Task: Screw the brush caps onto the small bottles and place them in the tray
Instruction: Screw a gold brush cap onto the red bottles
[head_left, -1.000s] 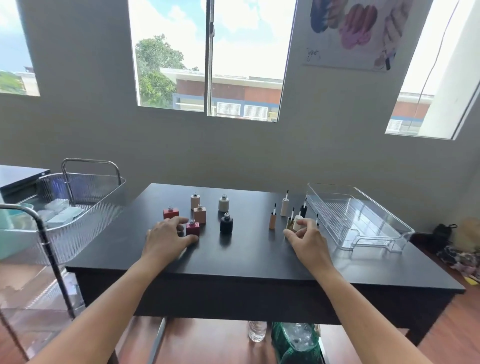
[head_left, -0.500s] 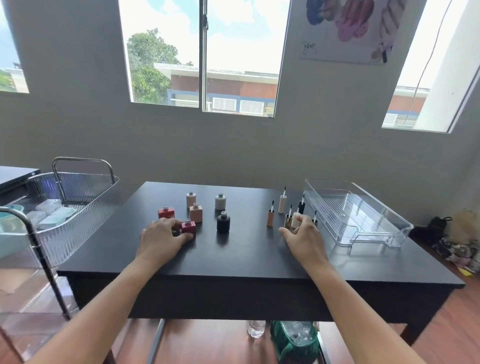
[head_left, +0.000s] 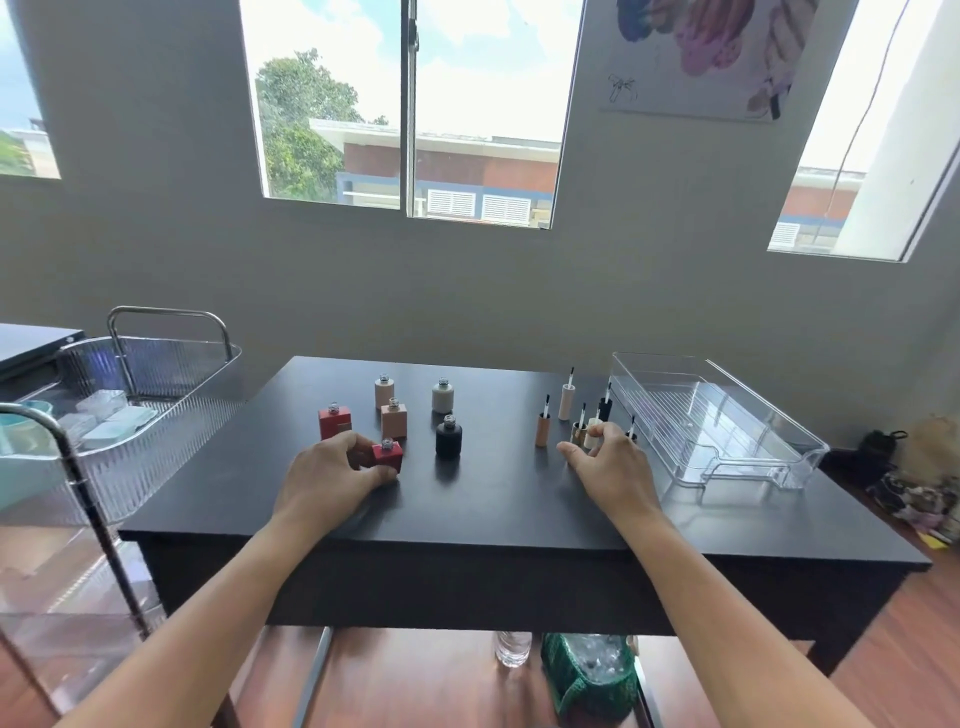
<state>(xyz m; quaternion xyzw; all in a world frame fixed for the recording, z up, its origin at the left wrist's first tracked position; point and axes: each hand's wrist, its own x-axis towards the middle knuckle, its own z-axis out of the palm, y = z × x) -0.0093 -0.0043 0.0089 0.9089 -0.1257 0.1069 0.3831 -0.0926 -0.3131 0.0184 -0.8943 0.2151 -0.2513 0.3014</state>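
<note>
Several small open bottles stand on the black table: a red square one, two beige ones, a white one and a black one. My left hand grips a small red bottle standing on the table. Brush caps stand upright to the right: tan, tall cream, black, gold. My right hand curls its thumb and fingers round a short cream cap. The clear tray at the far right holds nothing.
A metal cart with a clear ribbed basket stands against the table's left side. Under the table are a water bottle and a green bag. A wall with windows rises behind the table.
My left thumb and fingers have closed round the small red bottle. My right hand stays at the caps, its fingers curling tighter on the cream cap. The view has shifted slightly.
</note>
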